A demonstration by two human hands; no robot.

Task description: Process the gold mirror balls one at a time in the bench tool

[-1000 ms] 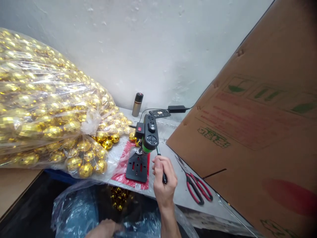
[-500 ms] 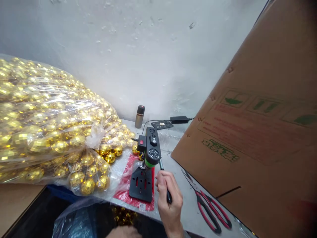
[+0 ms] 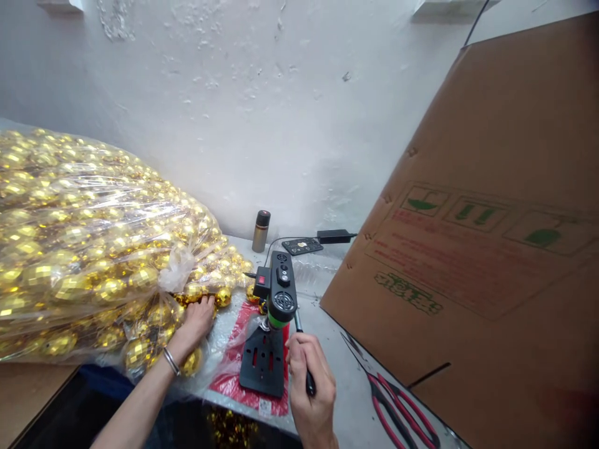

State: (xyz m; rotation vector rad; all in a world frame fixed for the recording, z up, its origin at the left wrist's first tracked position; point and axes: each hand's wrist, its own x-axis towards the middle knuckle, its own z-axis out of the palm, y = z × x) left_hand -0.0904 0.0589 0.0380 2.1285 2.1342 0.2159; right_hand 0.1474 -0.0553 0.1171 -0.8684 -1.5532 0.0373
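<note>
gold balls (image 3: 223, 297), many remaining; left hand (image 3: 199, 321) at them, pinch unclear; right hand (image 3: 322, 388), fingers wrapped round handle (image 3: 310, 383); finished count not shown.

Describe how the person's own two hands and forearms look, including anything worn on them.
Both hands are bare, with no gloves. The left hand has a thin, shiny, silver-coloured, rounded bangle at the wrist, and no sleeve covers the visible forearm. The right hand shows no bracelet; most of its forearm lies outside the picture.
</note>
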